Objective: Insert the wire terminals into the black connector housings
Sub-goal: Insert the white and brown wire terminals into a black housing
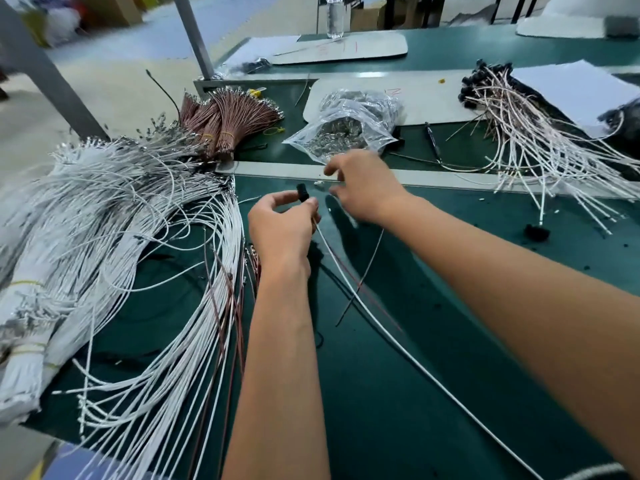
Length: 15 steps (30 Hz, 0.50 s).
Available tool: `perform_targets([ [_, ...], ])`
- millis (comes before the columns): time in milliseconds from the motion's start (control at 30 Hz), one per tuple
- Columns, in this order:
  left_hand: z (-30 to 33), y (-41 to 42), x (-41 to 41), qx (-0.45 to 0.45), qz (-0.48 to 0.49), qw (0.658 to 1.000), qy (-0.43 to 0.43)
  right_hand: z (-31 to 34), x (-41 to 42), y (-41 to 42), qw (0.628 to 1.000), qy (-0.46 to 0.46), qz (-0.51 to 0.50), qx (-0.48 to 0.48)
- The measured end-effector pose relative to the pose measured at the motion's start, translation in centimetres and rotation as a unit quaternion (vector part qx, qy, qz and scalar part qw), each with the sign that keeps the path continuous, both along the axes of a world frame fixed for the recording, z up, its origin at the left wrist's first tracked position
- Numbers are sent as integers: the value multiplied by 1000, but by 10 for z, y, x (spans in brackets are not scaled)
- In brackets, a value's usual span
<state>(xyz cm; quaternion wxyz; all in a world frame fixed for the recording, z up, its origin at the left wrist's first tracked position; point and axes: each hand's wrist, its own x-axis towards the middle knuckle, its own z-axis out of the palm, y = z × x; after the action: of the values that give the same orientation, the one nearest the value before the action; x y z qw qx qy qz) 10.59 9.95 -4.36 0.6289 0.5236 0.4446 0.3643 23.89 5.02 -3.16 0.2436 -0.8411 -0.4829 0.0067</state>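
mat (398,393) showing dark green | wires (145,258) showing white | bundle (225,123) showing reddish brown | connector housing (302,193) showing black | bag (349,128) showing clear

A black connector housing (303,192) is pinched in the left grip (281,227), a white wire (381,336) trailing below it. The right grip (363,188), blurred, is held just beside it, fingers loosely curled. White wire bundles (114,244) are spread left of both on the green desk (398,410).

1. Red hand-drawn marks stand on the far white board (341,48), just in front of the water bottle (335,17); they are too blurred to read.
2. A red mark like an "N" or "Z" shows on the nearer white board (426,98), beside the plastic bag (349,128); it cannot be read with certainty.
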Motion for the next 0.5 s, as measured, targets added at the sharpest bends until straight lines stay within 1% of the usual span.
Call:
perform_targets([
  [100,-7,8,-7,46,12,998,45,-4,-6,27,994,-87,26,-59],
  [167,-9,10,-7,61,10,996,63,-3,-10,34,988,-129,33,-80],
  [233,-9,10,-5,59,5,996,60,-1,-12,33,985,-147,34,-80],
  [300,-8,7,-1,63,6,997,47,0,-12,25,986,-144,32,-76],
  [367,-7,3,6,74,0,996,42,-1,-7,9,993,-105,17,-42],
  [433,-5,-3,17,76,-29,996,40,-2,5,-19,999,-22,-23,37],
  [500,-2,-15,32,75,-89,993,26,-5,17,-56,987,62,-62,132],
])
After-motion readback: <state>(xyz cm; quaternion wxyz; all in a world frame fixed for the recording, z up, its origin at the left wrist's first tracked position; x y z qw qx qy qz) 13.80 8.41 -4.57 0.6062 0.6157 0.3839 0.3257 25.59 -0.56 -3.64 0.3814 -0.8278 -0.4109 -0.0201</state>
